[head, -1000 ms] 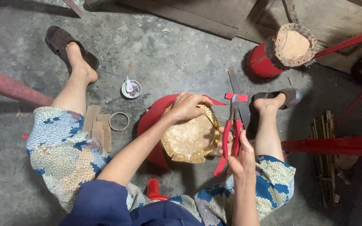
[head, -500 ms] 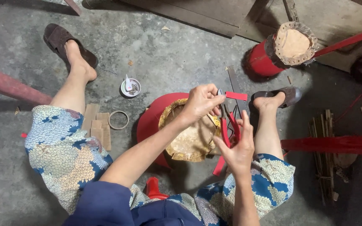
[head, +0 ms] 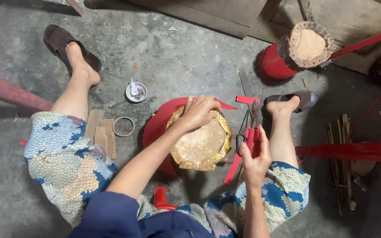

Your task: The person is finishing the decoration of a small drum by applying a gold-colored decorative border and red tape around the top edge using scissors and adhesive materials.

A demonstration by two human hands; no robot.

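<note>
So the person's sitting on the concrete floor (head: 190, 57) with a small red drum (head: 199, 143) between their legs, its pale skin head facing up and a ragged yellowish edge all round. The left hand (head: 200, 110) lies on the drum's rim at about 12 o'clock, fingers curled together and pressing down on the skin edge there. The right hand (head: 255, 154) is just off the drum at 3 o'clock, fingers wrapped tight around the red handles of a pair of pliers (head: 253, 128), nose pointing up toward 12. There's some dark wire or cord looping off the pliers toward the drum, but honestly it's too thin to tell what it hooks onto.

Around the drum: a small white bowl (head: 136, 92) with bits in it at 11 o'clock, a thin ring (head: 123, 126) and a few flat wood pieces (head: 100, 136) at 9 o'clock, just beside the left knee. A second red drum (head: 296, 50) with the same kind of skin top sits well apart at 1 o'clock. Bundle of thin sticks (head: 338, 154) out at 3 o'clock, past the right leg.
</note>
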